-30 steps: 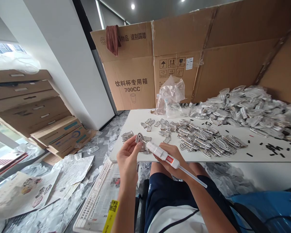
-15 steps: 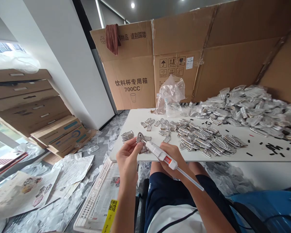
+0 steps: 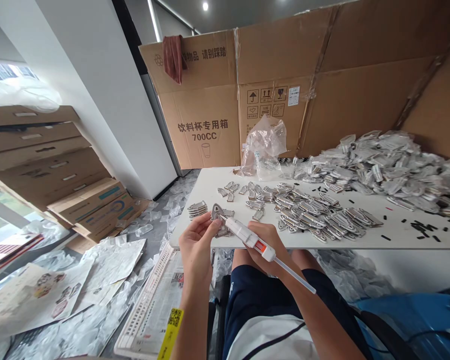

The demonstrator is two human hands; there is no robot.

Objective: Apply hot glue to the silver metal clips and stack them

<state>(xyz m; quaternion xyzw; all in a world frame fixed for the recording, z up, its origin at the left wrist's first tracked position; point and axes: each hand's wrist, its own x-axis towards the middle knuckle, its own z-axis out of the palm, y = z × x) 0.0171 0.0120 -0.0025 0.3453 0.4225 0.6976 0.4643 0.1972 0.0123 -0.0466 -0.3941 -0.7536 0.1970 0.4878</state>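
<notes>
My left hand [image 3: 198, 240] is closed, pinching a small grey looped metal piece [image 3: 216, 209] between thumb and fingers above the table's front edge. In my right hand [image 3: 267, 244] is a slim white glue gun [image 3: 247, 236] with an orange-red part showing. A translucent glue stick [image 3: 295, 276] sticks out of its back end. The gun's tip points up and left, at the held piece; whether it touches is too small to tell. A neat stack of similar pieces [image 3: 197, 210] lies left of the hand, and a loose heap of them [image 3: 311, 210] spreads to the right.
A large pile of plastic-wrapped pieces [image 3: 382, 160] covers the right back of the white table [image 3: 210, 180]. Short black bits [image 3: 422, 227] lie scattered at the right. A clear plastic bag [image 3: 264, 145] stands before the cardboard wall [image 3: 206, 107]. A newspaper-lined crate [image 3: 153, 305] sits at lower left.
Almost nothing differs. The glue gun and the metal piece have shifted very slightly; both hands keep their hold.
</notes>
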